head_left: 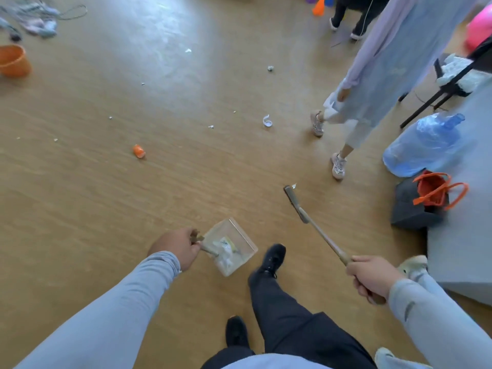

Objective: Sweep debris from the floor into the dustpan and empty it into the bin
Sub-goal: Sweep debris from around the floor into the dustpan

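Your left hand (pixel 177 247) gripped the dustpan (pixel 231 246) level, seemingly to keep its scraps in, while your right hand (pixel 372 276) clasped the broom (pixel 314 223), angled toward the paper bit (pixel 294 185).

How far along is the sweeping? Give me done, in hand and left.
Done: the clear dustpan already holds white scraps. In hand: the left hand grips the dustpan's handle, and the right hand holds the broom, its head beside a small scrap. Left: an orange cup, a white curl, paper bits across the floor, then emptying into the bin.
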The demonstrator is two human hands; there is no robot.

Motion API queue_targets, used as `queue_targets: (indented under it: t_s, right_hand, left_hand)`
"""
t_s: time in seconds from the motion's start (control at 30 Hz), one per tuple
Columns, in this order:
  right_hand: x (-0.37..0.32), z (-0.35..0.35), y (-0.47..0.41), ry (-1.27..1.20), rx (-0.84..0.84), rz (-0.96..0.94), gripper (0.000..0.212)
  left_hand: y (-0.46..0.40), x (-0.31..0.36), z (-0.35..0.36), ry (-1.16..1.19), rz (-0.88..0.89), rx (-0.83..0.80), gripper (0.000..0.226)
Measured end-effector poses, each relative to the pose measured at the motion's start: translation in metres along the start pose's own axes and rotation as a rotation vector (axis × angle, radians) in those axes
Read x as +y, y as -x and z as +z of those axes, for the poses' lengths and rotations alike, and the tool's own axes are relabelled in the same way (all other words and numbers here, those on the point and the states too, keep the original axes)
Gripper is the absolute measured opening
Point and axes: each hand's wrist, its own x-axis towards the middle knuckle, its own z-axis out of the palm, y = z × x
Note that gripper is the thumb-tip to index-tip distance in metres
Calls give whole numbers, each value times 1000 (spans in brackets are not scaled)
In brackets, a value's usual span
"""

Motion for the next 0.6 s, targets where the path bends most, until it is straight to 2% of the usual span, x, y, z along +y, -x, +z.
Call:
queue_targets:
  t_s: [0.13,0.3,0.47,0.53,0.6]
  right_hand:
    - [-45,-19,-51,-64,41,48,18]
    - [-135,-43,-136,-63,91,98,12]
    - [-214,-45,-198,20,64,136,6]
    - [-229,-35,-208,85,43,91,14]
    - [-235,-27,-203,249,-23,98,27]
  left_hand:
    - [-50,28,-22,-45,32,6,33]
    - [-130,65,-51,-96,28,6,32]
    - [-200,101,-71,-76,10,4,32]
    - [-226,114,-75,-97,12,-18,31]
    - [-250,125,-77,-126,16,-53,31]
